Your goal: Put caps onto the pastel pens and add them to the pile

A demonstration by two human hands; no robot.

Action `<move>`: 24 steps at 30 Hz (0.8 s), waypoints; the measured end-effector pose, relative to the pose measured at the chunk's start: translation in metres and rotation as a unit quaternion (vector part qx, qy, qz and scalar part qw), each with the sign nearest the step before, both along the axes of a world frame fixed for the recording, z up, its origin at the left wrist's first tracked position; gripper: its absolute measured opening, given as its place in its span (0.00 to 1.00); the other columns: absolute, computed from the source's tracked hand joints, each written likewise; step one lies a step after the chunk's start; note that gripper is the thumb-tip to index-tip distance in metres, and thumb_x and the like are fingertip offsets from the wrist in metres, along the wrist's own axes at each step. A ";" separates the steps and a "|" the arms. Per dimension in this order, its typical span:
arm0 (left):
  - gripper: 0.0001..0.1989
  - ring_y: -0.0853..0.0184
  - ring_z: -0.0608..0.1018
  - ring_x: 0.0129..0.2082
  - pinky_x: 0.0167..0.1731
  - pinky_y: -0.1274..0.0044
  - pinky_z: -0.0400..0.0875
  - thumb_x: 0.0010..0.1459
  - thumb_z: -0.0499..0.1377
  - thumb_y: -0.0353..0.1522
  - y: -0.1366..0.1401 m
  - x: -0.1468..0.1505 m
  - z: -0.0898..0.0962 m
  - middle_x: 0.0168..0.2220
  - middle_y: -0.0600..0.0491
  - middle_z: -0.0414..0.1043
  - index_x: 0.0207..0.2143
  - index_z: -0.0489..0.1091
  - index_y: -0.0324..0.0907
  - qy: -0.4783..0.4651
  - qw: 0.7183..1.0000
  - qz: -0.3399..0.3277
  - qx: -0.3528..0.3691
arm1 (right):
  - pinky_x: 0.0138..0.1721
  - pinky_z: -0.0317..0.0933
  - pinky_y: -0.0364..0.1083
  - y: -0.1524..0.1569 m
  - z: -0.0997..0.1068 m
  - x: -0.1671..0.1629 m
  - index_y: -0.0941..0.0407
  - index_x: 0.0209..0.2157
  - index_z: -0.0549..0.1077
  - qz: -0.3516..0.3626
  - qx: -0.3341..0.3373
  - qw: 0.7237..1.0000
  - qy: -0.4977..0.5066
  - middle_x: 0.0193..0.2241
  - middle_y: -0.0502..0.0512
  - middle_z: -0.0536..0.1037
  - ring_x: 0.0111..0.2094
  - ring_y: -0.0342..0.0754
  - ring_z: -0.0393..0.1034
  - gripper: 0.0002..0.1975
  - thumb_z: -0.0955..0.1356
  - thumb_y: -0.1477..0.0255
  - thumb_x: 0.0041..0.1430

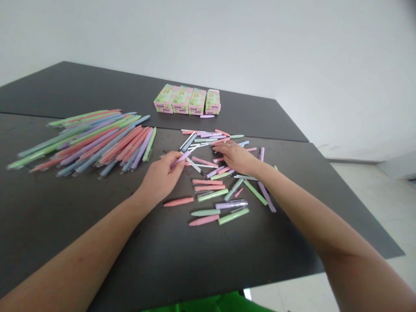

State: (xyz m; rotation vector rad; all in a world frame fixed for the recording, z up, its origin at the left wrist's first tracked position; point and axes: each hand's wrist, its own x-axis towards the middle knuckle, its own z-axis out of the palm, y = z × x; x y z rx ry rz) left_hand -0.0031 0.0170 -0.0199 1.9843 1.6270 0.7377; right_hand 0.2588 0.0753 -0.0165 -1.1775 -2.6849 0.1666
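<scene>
My left hand is closed on a purple pen barrel, held between thumb and fingers over the table. Among the scattered pen parts, my right hand reaches down with its fingertips by a coral pen part; whether it grips that piece I cannot tell. Thin white refills lie between the two hands. Nearer to me are a green barrel, a purple barrel and a red tapered pen part.
A large pile of whole pens in several colours lies at the left. Small pink and green boxes stand in a row at the back, with a purple pen part before them. The dark table ends near a white wall.
</scene>
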 end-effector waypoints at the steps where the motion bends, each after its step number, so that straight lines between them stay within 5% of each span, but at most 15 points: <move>1: 0.16 0.59 0.77 0.40 0.40 0.72 0.66 0.62 0.50 0.40 0.000 0.000 0.000 0.42 0.51 0.78 0.46 0.71 0.44 0.001 1.000 -0.001 0.002 | 0.60 0.56 0.56 0.000 0.000 -0.004 0.67 0.54 0.71 0.007 0.001 1.000 -0.005 0.55 0.66 0.72 0.57 0.56 0.64 0.25 0.59 0.85 0.54; 8: 0.16 0.58 0.77 0.41 0.43 0.71 0.66 0.62 0.51 0.40 0.001 -0.001 -0.004 0.43 0.50 0.77 0.46 0.71 0.44 -0.014 1.000 -0.003 0.004 | 0.59 0.57 0.55 -0.007 0.011 -0.011 0.63 0.52 0.72 -0.001 -0.035 0.997 0.068 0.55 0.64 0.72 0.58 0.53 0.64 0.24 0.58 0.85 0.56; 15: 0.16 0.59 0.76 0.41 0.42 0.71 0.66 0.61 0.50 0.40 0.000 0.001 -0.001 0.43 0.50 0.77 0.46 0.71 0.44 -0.010 1.000 -0.007 -0.004 | 0.45 0.65 0.50 -0.036 0.027 0.003 0.58 0.43 0.77 0.055 -0.098 0.991 0.079 0.41 0.60 0.79 0.42 0.51 0.72 0.12 0.68 0.75 0.57; 24: 0.17 0.64 0.75 0.31 0.34 0.74 0.66 0.62 0.50 0.40 -0.001 0.002 -0.001 0.42 0.52 0.77 0.46 0.71 0.44 -0.020 1.000 -0.012 0.001 | 0.43 0.61 0.49 -0.026 0.015 0.013 0.61 0.41 0.77 -0.003 -0.020 1.000 0.011 0.36 0.61 0.78 0.39 0.52 0.70 0.12 0.66 0.69 0.63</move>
